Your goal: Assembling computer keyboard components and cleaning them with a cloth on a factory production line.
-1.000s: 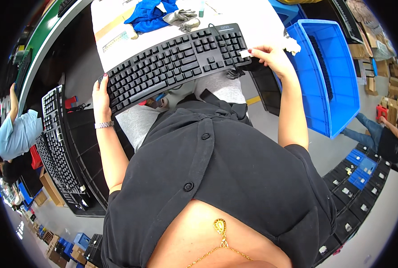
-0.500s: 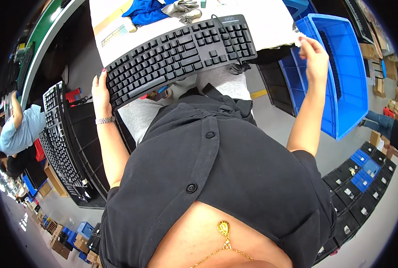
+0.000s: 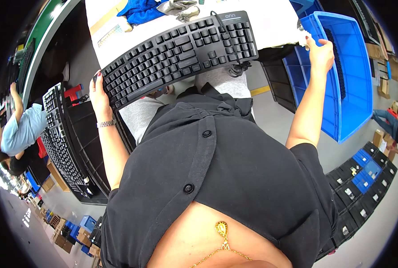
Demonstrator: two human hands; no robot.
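A black full-size keyboard (image 3: 163, 58) lies at a slant over the near edge of the white-topped table, its coiled cable (image 3: 235, 67) crossing the number pad and dangling at the front. My left hand (image 3: 100, 96) is closed on the keyboard's left end, thumb on top and the other fingers partly hidden. Beyond the keyboard's right end, my right hand (image 3: 320, 56) is at the table's right corner, fingers pinched at a crumpled whitish piece (image 3: 304, 36). What that piece is does not show clearly.
A blue crate (image 3: 355, 89) stands at the right, a dark keyboard upright inside. More keyboards (image 3: 65, 143) are stacked on a black crate at the left, near a person in light blue (image 3: 22, 129). Blue and grey cloths (image 3: 141, 11) lie on the table (image 3: 270, 22).
My right hand has shifted slightly right, with more of the whitish piece showing by its fingers. My left hand keeps hold of the keyboard, which sits slightly further left in view.
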